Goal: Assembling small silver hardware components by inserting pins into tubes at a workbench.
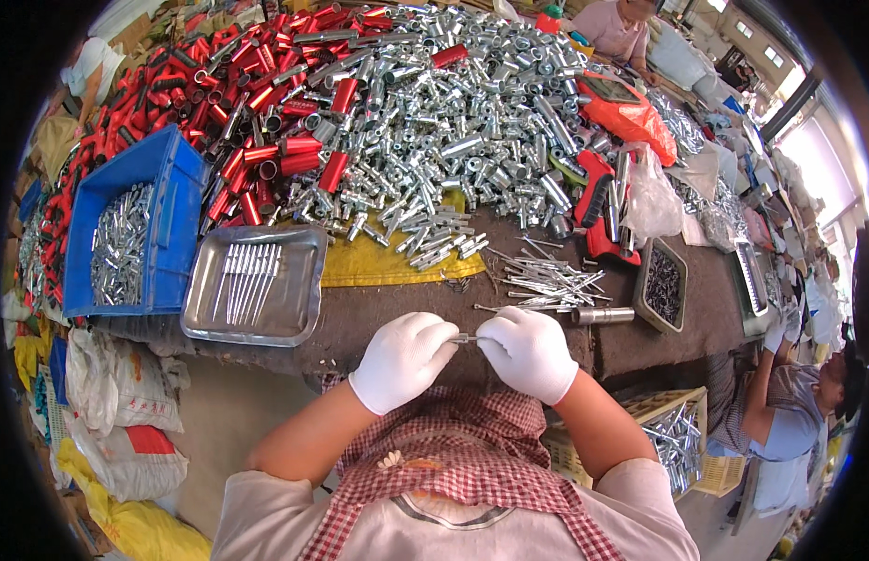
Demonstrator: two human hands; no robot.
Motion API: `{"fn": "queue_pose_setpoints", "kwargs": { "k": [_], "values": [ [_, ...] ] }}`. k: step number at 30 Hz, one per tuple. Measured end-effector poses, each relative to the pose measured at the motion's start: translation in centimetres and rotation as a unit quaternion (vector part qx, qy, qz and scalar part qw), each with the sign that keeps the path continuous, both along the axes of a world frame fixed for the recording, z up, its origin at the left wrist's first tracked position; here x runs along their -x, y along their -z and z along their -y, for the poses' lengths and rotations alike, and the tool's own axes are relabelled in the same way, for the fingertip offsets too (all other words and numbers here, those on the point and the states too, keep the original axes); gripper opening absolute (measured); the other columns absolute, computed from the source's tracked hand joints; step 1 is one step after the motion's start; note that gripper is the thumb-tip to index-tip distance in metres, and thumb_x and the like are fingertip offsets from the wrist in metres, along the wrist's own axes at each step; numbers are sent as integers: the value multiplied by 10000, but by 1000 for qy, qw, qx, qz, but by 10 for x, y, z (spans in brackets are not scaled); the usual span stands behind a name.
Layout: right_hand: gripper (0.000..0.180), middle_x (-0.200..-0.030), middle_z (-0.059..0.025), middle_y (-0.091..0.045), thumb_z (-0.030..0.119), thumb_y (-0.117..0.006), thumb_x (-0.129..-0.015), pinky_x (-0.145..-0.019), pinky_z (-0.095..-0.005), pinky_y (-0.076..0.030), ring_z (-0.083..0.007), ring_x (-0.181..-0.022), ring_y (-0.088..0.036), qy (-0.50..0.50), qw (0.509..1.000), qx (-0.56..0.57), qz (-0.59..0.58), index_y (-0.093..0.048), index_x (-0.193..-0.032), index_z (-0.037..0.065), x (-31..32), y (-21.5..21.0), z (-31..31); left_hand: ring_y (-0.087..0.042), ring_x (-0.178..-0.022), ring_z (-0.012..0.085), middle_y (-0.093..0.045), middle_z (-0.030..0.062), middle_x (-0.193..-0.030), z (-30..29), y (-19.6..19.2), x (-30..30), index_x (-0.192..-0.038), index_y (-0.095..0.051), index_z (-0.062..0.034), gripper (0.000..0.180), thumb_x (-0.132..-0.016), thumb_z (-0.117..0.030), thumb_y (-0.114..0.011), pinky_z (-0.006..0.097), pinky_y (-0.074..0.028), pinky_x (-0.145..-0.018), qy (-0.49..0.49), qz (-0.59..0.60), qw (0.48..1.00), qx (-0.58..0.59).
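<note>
My left hand and my right hand, both in white gloves, meet at the table's front edge. Between their pinched fingertips they grip a small silvery metal part, one end each; the fingers cover most of it. Just beyond my right hand lies a loose bunch of long thin metal pins. A short metal tube rests to the right of them. Further right stands a small tray of dark small parts. To the left, a metal tray carries a row of slim metal pieces with thin stems.
A blue bin of small metal fittings stands at the left. A high heap of metal fittings and red tubes fills the back. A red-handled tool lies right. Other people work at the right and back.
</note>
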State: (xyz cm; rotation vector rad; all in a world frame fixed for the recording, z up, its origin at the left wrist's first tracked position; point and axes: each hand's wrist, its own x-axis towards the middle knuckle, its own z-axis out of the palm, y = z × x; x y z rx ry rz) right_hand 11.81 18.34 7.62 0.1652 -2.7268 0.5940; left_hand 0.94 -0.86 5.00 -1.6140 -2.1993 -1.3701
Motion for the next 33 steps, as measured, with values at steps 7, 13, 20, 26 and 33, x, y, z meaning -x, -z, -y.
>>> {"fn": "queue_pose_setpoints", "kwargs": {
  "k": [7,13,20,26,33],
  "values": [
    [154,-868,-113,-689,212,-725,-838,-729,-413,-549,-330,-812,-678,-45,995,69,59,-733,-937,94,22,13,-18,-645,-796,357,-650,134,-885,4,27,3,-976,-644,-51,164,-824,-75,-700,451,-528,-709,-31,28,999,21],
    [175,-880,-113,-699,242,-718,-832,-777,-436,-536,-335,-853,-670,-30,998,30,49,-746,-918,92,81,24,-55,-654,-780,360,-671,144,-871,3,31,6,-924,-656,-38,132,-812,-69,-719,449,-531,-693,-55,37,998,21],
    [207,-797,-164,-708,217,-570,-861,-702,-485,-565,-362,-759,-702,37,958,-159,237,-722,-810,85,118,32,-13,-655,-783,367,-669,154,-875,4,38,3,-938,-666,-47,129,-827,-80,-723,461,-539,-696,-58,11,998,-7],
    [214,-983,-173,-730,136,-545,-888,-790,-423,-579,-329,-927,-723,45,947,-155,276,-714,-997,61,116,22,-5,-654,-716,348,-665,135,-812,5,32,-1,-880,-662,-45,133,-770,-53,-735,445,-534,-643,-59,-2,998,-12],
    [182,-992,-198,-691,164,-543,-900,-821,-469,-548,-385,-904,-684,50,979,-85,176,-649,-990,47,114,25,-29,-657,-729,347,-674,121,-817,-1,29,0,-873,-668,-50,115,-775,-72,-724,446,-534,-654,-58,-4,998,2]
  ]
}}
